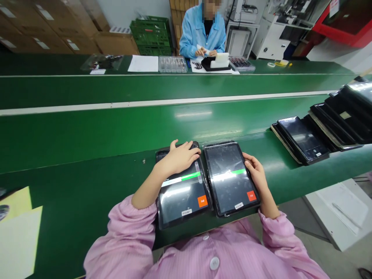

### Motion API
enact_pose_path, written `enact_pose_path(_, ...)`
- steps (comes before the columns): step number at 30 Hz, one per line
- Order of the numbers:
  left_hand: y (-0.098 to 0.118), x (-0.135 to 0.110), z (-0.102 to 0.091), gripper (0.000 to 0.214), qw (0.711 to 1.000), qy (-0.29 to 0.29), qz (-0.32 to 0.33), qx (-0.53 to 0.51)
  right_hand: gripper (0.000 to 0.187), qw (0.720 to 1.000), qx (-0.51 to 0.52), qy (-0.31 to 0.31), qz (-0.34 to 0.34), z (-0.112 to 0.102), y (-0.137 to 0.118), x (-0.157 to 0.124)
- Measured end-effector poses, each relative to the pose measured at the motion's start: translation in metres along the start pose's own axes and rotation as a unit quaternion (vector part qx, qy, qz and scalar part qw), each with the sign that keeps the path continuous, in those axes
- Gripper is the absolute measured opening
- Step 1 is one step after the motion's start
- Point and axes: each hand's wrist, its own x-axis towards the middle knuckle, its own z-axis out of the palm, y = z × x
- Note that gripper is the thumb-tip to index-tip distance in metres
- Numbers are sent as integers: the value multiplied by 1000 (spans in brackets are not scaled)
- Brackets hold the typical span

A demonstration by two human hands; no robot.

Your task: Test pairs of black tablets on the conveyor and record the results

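Two black tablets lie side by side on the green bench in front of me, their screens lit. Across the upper part of the left tablet (pixel 177 205) rests my left hand (pixel 182 157), fingers spread toward its top right corner. That screen shows a white and green bar and an orange "Fail" box. My right hand (pixel 255 170) grips the right edge of the right tablet (pixel 226 193), fingers bent around the side. Its screen has a similar bar, partly washed out by glare, and a red "Fail" box. A small white label sits low on each.
More tablets (pixel 303 137) are stacked at the right. Yellow and white papers (pixel 20 240) lie at the left. Opposite, a person in a blue jacket (pixel 188 31) works by a clear parts tray (pixel 173 64). A white surface (pixel 340 213) stands below the bench at right.
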Motion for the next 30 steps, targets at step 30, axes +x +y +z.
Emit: enact_pose_path(30,-121,-52,-19,59,976,-43,24,-213,33,765,-458,-307,-333,46,-71,-1)
